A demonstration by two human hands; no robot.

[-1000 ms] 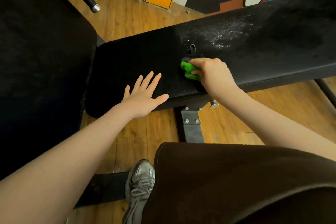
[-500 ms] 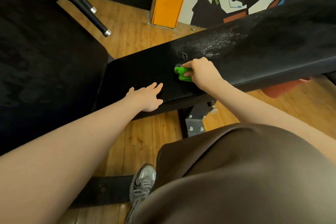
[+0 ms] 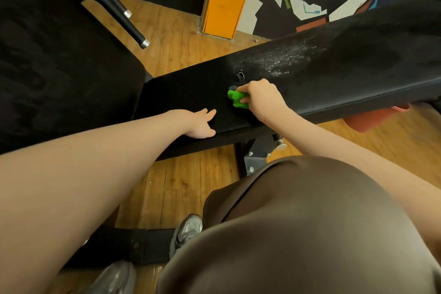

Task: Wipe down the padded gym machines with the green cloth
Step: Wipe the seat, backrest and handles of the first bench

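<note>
green cloth under right-hand fingers

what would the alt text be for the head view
A person's right hand presses a bunched green cloth onto a black padded bench, while the left hand rests flat on the pad's near edge.

Bunched green cloth lies pressed on the black padded bench — wet sheen beyond it.
</note>
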